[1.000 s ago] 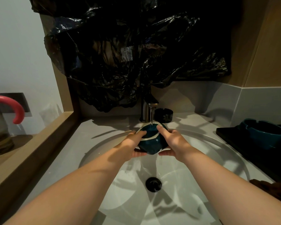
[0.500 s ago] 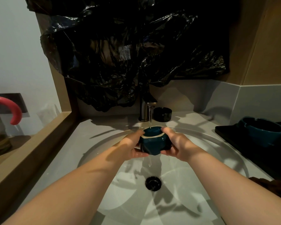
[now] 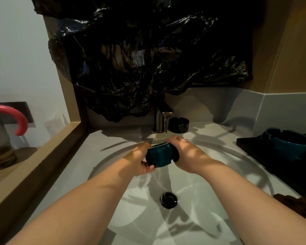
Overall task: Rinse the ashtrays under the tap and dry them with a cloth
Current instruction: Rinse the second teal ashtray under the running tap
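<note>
Well off to the left of the grips, a pink hooked handle (image 3: 18,119) curls over a glass jar (image 3: 0,152) that stands on a wooden ledge (image 3: 48,152) against a white wall. The ledge runs along the left edge of the pale grey tabletop (image 3: 113,138). Behind the grips and above them, crumpled black plastic sheeting (image 3: 140,59) hangs across the back wall, with its lower folds draped down to the tap (image 3: 159,119). The tap stands just beyond the grips, and a thin stream of water (image 3: 165,129) falls from its spout. A black ashtray (image 3: 178,125) sits on the tabletop just to the right of the tap. Under the grips lies the round white sink (image 3: 228,167), lit in bright patches and crossed by shadows, with its dark drain (image 3: 168,200) on the near side of them. Well to the right of the grips a black tray (image 3: 251,151) rests on the tabletop with a second teal ashtray (image 3: 288,144) on it, and something brown, perhaps a cloth (image 3: 297,204), lies at the near right edge. Both bare forearms reach out over the basin. The left grip (image 3: 138,161) cups the teal ashtray (image 3: 158,156) from its left side, with the fingers curled under it and the thumb along its upper edge. The right grip (image 3: 187,152) clasps the other side, knuckles up, with its fingers wrapped over the top rim. Between them the ashtray is held above the basin, tipped so that its outer wall faces me, and the water lands at its upper edge beside the right fingers.
</note>
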Action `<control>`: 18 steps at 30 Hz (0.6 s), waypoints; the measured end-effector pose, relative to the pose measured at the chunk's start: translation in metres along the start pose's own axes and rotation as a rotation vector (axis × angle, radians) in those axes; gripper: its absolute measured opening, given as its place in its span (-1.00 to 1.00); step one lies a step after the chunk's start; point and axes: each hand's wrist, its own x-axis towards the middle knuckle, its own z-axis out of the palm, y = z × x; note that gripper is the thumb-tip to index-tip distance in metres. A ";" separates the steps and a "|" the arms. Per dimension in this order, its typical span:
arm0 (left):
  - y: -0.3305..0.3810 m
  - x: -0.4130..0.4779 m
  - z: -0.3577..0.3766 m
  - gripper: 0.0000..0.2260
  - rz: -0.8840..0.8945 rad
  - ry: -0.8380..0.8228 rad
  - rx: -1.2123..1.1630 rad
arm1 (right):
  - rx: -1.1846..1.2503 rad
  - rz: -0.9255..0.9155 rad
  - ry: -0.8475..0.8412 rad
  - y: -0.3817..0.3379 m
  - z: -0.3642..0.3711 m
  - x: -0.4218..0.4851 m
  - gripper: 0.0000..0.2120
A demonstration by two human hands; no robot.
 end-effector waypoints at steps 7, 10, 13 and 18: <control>-0.002 0.009 -0.008 -0.45 -0.078 -0.086 0.147 | 0.154 0.175 -0.037 -0.003 -0.006 -0.005 -0.63; -0.002 0.009 -0.005 -0.38 -0.028 -0.133 0.220 | 0.363 0.262 -0.012 0.003 -0.005 -0.006 -0.62; -0.004 0.011 -0.002 -0.50 0.040 -0.188 0.192 | 0.399 0.289 -0.005 0.005 -0.003 -0.006 -0.69; -0.006 0.014 0.001 -0.65 0.051 -0.184 0.176 | 0.377 0.335 0.006 0.005 0.001 -0.003 -0.70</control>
